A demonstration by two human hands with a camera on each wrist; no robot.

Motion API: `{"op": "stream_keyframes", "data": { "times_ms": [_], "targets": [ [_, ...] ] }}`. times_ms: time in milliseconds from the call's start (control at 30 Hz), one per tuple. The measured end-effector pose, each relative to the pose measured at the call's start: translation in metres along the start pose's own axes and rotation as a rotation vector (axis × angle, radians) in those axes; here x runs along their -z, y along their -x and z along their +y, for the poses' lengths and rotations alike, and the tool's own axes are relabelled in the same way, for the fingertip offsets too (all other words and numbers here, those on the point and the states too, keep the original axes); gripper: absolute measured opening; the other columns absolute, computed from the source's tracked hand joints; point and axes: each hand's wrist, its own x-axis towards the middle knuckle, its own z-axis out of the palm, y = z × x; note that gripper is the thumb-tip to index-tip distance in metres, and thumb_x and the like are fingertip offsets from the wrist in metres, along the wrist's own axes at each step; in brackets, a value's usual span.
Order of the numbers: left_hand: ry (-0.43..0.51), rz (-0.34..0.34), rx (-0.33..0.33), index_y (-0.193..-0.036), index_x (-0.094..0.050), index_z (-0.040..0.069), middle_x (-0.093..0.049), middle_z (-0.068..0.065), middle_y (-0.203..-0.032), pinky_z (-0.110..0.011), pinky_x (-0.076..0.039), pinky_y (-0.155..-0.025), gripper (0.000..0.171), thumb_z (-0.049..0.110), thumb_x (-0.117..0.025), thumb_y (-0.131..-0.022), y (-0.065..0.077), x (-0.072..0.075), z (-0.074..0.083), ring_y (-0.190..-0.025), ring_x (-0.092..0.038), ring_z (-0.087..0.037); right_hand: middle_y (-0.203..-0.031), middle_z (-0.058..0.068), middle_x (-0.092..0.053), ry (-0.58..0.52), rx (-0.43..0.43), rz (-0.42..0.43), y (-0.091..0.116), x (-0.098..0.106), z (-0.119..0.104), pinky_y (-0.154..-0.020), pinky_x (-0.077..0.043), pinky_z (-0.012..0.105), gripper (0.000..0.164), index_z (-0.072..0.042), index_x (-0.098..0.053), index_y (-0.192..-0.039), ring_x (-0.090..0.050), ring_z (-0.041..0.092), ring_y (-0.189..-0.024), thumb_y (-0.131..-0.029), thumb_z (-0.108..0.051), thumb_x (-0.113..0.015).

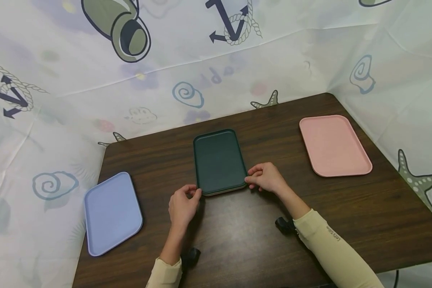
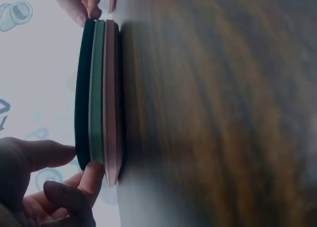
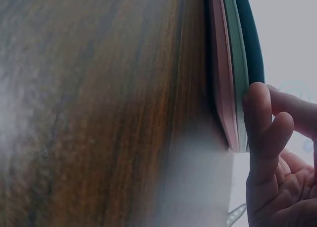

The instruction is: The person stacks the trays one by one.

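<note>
A dark green tray point(image 1: 221, 162) tops a stack in the middle of the table. Below it the wrist views show a light green tray point(image 2: 97, 98) and a pink tray point(image 2: 113, 103) at the bottom. My left hand point(image 1: 183, 205) pinches the dark green tray's near left corner, thumb at the rim and a finger against the edge side. At the near right corner, my right hand point(image 1: 268, 178) pinches the same tray between thumb and fingertips. Close up in the right wrist view, the fingers point(image 3: 258, 101) overlap the edge of the dark green tray.
On the left of the brown wooden table point(image 1: 237, 240) lies a blue tray point(image 1: 113, 214). Another pink tray point(image 1: 335, 146) is at the back right. A patterned white cloth point(image 1: 158, 52) hangs behind and beside the table.
</note>
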Motion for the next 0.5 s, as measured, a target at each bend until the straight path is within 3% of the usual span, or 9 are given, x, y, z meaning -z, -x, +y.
{"op": "stream_keyframes", "data": {
  "times_ms": [500],
  "targets": [
    [-0.024,0.000,-0.008,-0.109,-0.075,0.014,-0.070,0.005,-0.082,-0.027,-0.024,-0.037,0.025,0.026,-0.071,-0.088,0.0054,0.0019,0.0012,-0.039,-0.035,-0.011,-0.078,0.007,-0.073,0.020,-0.002,0.004,0.0025,-0.0012,-0.0005,-0.051,-0.050,0.030,0.032,0.004,-0.066,-0.113,-0.071,0.025,-0.070,-0.088,-0.013,-0.074]
  ]
}}
